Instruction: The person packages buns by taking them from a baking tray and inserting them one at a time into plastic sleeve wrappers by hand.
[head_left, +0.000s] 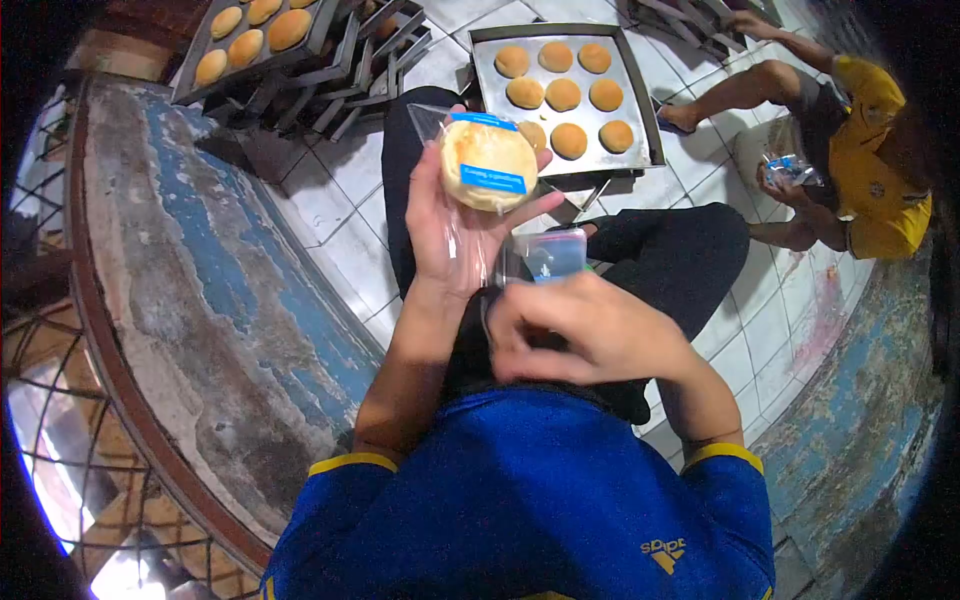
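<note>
A round, pale bun (488, 150) with a browned patch lies in a clear plastic bag (465, 245) with blue printed bands. My left hand (440, 225) holds the bagged bun up over my lap, its fingers and thumb around the sides. Just below the bag's loose end is my right hand (590, 330), its fingers curled in and a little blurred. Whether it pinches the plastic cannot be made out. Behind that hand, at my lap, a stack of clear and blue printed packaging (557, 252) shows in part.
A metal tray (640, 100) of several buns stands ahead on the white tiled floor (335, 190). At upper left, another bun tray (318, 45) tops stacked metal trays. A person in a yellow shirt (880, 160) sits at right, holding a plastic-wrapped item (790, 170). Worn walls flank me.
</note>
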